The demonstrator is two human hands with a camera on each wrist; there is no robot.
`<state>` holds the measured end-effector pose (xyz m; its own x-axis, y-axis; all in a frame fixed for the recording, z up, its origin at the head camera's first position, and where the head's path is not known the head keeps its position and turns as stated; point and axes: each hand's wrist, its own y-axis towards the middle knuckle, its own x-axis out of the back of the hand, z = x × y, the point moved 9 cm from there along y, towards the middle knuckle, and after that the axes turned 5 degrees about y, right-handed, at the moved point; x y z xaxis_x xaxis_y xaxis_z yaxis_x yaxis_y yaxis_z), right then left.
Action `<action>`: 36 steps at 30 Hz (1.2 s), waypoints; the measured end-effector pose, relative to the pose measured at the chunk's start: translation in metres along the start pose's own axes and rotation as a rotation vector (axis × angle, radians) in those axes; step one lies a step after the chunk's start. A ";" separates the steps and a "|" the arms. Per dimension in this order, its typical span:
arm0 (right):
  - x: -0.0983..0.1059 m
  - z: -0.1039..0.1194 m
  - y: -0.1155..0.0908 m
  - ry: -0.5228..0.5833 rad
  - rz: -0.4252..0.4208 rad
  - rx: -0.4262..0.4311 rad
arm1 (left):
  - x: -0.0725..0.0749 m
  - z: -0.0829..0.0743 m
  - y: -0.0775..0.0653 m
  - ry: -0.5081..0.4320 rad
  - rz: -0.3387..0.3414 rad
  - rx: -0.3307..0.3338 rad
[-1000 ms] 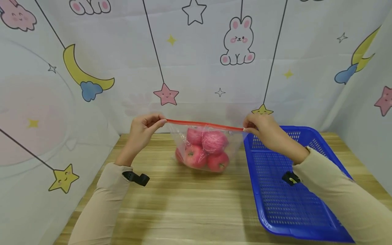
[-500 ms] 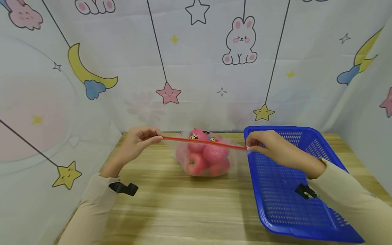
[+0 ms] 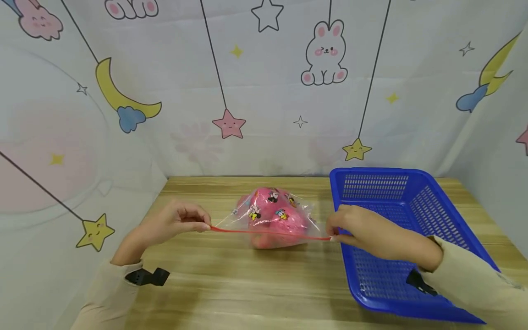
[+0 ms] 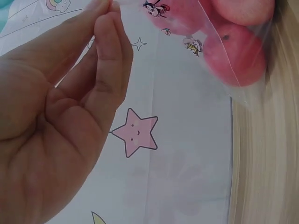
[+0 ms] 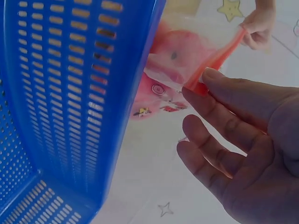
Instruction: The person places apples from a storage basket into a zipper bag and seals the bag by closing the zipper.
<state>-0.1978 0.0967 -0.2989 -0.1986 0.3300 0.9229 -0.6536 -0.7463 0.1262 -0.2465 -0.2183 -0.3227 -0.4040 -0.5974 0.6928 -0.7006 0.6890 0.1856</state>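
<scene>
A clear zip bag (image 3: 231,221) printed with small cartoon figures holds several red apples (image 3: 288,222) and sits on the wooden table. Its red zip strip is stretched nearly level in front of the apples, toward the viewer. At the strip's left end, my left hand (image 3: 175,223) pinches the corner between thumb and fingertips. My right hand (image 3: 367,231) pinches the right end, beside the basket's left rim. In the right wrist view the red strip (image 5: 219,58) runs from the right thumb and index finger to the other hand. The apples' lower parts are partly hidden behind the strip.
A blue perforated plastic basket (image 3: 344,256) stands on the right of the wooden table (image 3: 243,293), under the right forearm. Behind the table hangs a white curtain (image 3: 272,101) with cartoon prints. Each wrist wears a black strap mount.
Both hands have come down and toward the viewer, drawing the bag's zip strip with them. The bag's printed upper side now lies over the apples. Both pinches have stayed on the strip's ends.
</scene>
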 end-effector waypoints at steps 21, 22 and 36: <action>-0.057 0.061 -0.015 -0.439 0.116 0.295 | -0.051 -0.006 -0.029 -0.061 0.220 0.061; -0.057 0.062 -0.016 -0.463 0.105 0.304 | -0.051 -0.007 -0.029 -0.055 0.214 0.060; -0.028 0.047 -0.001 -0.322 0.072 0.154 | -0.028 -0.006 -0.026 0.040 0.075 0.112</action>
<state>-0.1573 0.0613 -0.3078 0.0165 0.0926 0.9956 -0.5240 -0.8472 0.0875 -0.2134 -0.2173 -0.3423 -0.4350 -0.5277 0.7296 -0.7315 0.6796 0.0553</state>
